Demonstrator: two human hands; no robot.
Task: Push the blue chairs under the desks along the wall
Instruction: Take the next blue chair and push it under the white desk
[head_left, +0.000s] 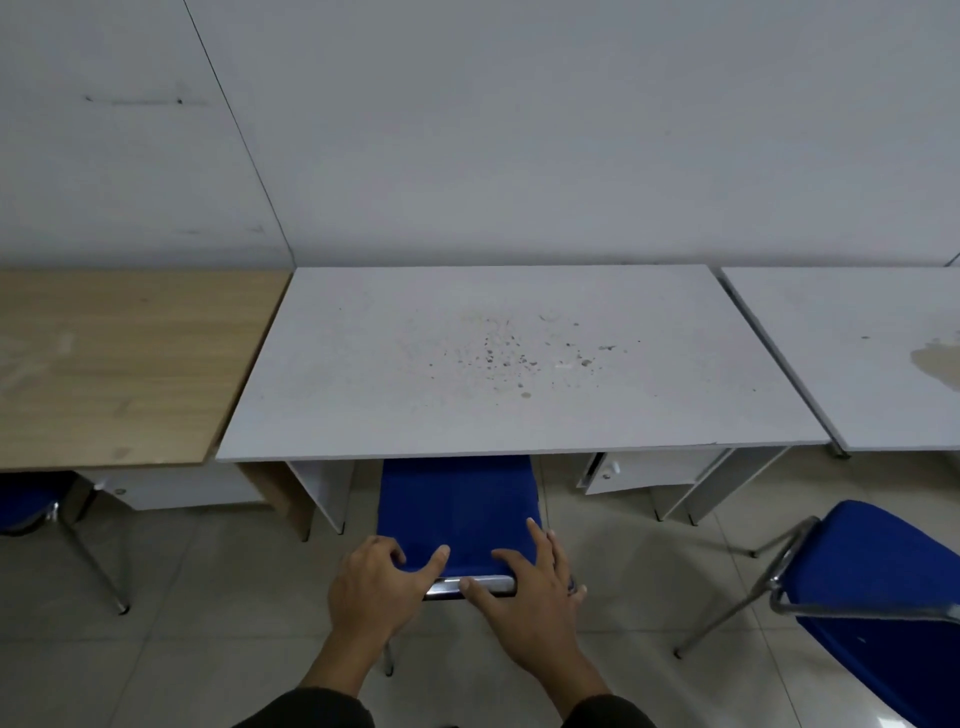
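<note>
White stained rectangular desk (519, 364) meets the grey wall (519, 130) — at its front your left hand (371, 592) grips the blue padded chair (457, 509), your right hand (535, 597) lies spread on it; a second blue chair (872, 561) stands right of the desk.

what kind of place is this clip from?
Probably a classroom or study room: a white laminate desk and a light wood-grain desk lined up against a bare white wall, with a blue padded chrome-framed chair partly under the white one.

The left desk (130, 364), middle desk (519, 415) and right desk (857, 364) stand side by side against the wall (519, 130), with the centre chair (457, 504) partly under the middle desk and the right chair (872, 571) out before the right desk.
</note>
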